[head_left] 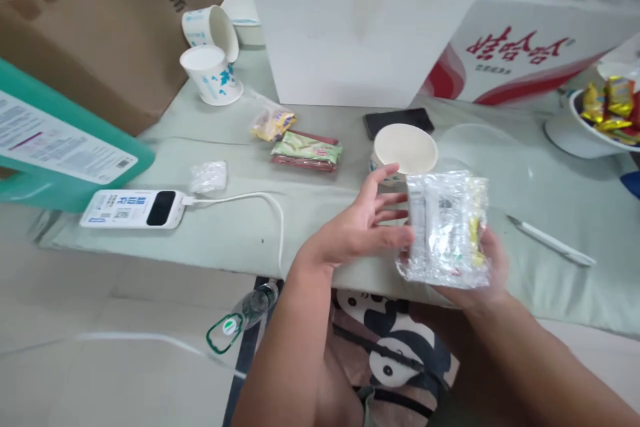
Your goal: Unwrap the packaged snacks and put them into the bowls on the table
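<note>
My right hand (pixel 495 260) is wrapped round the back and right side of a clear plastic-wrapped bundle (pixel 443 233), lifted over the table's front edge. Silver and yellow packaging shows through the shiny wrap; most of the right fingers are hidden behind it. At the bundle's left edge is my left hand (pixel 363 220), fingers stretched and apart, the thumb tip at the wrap. A white paper bowl (pixel 405 150) stands just behind the bundle. Left of the bowl lie a green snack packet (pixel 307 150) on dark red ones and a small yellow packet (pixel 273 123).
A black phone (pixel 373 125) lies behind the bowl. A white pen (pixel 553 241) and a bowl of sweets (pixel 570 130) are to the right. Paper cups (pixel 213 77), a crumpled wrap (pixel 209 177), a cabled power bank (pixel 133 208) and a green jug (pixel 100 140) stand left. White boxes (pixel 355 33) line the back.
</note>
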A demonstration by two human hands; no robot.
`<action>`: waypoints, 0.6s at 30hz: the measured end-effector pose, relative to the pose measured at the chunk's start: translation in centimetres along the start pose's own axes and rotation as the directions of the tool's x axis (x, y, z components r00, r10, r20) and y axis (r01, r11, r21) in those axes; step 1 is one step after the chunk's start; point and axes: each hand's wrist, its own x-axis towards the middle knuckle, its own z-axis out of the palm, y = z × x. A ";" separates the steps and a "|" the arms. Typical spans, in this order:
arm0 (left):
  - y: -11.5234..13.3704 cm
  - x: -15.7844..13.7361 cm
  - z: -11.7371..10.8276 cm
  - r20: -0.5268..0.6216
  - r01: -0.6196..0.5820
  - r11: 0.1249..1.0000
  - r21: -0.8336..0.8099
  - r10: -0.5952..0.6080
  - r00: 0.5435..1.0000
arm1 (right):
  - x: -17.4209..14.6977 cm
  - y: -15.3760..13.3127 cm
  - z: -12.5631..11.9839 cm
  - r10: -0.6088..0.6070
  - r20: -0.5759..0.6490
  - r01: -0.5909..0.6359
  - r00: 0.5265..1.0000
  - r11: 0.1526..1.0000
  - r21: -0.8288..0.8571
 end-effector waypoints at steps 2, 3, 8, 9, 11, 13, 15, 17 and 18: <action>-1.1 0.5 1.3 0.086 0.009 0.998 0.056 -0.014 0.996 | 0.1 -0.3 -0.4 -0.058 0.051 0.062 0.997 0.996 -0.067; -1.7 0.7 1.9 0.105 0.003 0.996 0.092 -0.013 0.994 | 0.2 -0.6 -0.6 -0.079 0.082 0.087 0.993 0.992 -0.091; -4.3 1.9 4.3 0.029 0.037 0.983 0.181 -0.043 0.999 | 0.1 -1.4 -2.1 -0.012 0.108 0.012 0.994 1.000 0.002; -4.9 2.2 4.7 -0.005 0.020 0.979 0.204 -0.019 1.000 | -0.1 -1.2 -2.6 0.024 0.099 -0.029 0.995 0.998 0.051; -6.0 2.8 5.4 -0.061 -0.039 0.964 0.263 0.057 0.997 | -0.6 -0.4 -3.6 0.102 0.095 -0.115 0.990 0.984 0.135; -7.0 3.4 6.1 -0.091 -0.082 0.951 0.300 0.114 0.989 | -1.1 0.3 -4.8 0.159 0.094 -0.174 0.983 0.969 0.174; -7.9 4.1 6.7 -0.098 -0.085 0.948 0.308 0.121 0.988 | -1.5 0.7 -6.1 0.144 0.048 -0.150 0.988 0.979 0.139; -8.7 4.8 7.4 -0.088 -0.081 0.941 0.329 0.116 0.989 | -1.9 0.6 -7.6 0.052 -0.031 -0.052 0.998 0.999 -0.001; -9.1 5.1 7.7 -0.089 -0.085 0.935 0.346 0.123 0.988 | -2.1 0.4 -8.6 -0.009 -0.062 0.003 0.998 0.995 -0.101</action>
